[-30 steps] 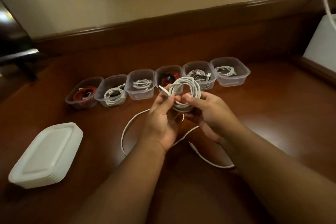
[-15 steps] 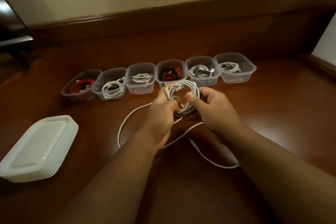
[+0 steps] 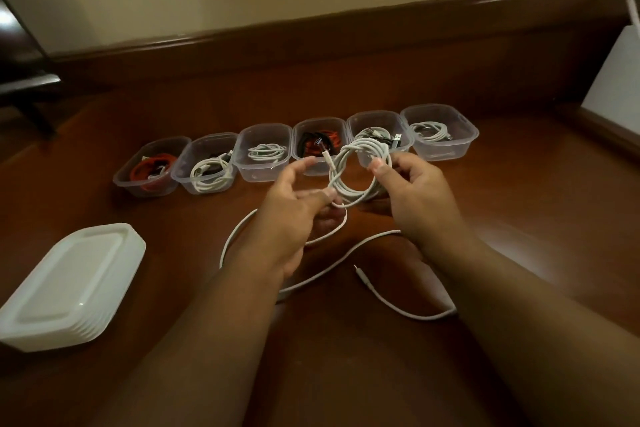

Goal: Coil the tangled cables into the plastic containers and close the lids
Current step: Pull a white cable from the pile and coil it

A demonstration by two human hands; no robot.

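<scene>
White cable coil held up at frame centre, right hand pinching its right side, left hand pinching the lower left strand, index finger straight. Loose tail lies on wood table. Six lidless tubs lined behind; lid stack lower left.

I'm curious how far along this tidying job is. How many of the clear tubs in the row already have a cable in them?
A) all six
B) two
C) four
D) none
A: each of the six clear tubs in the row holds a coiled cable, red or white, and none has a lid on; the lids sit stacked at the left, while both hands wind another white cable.
</scene>
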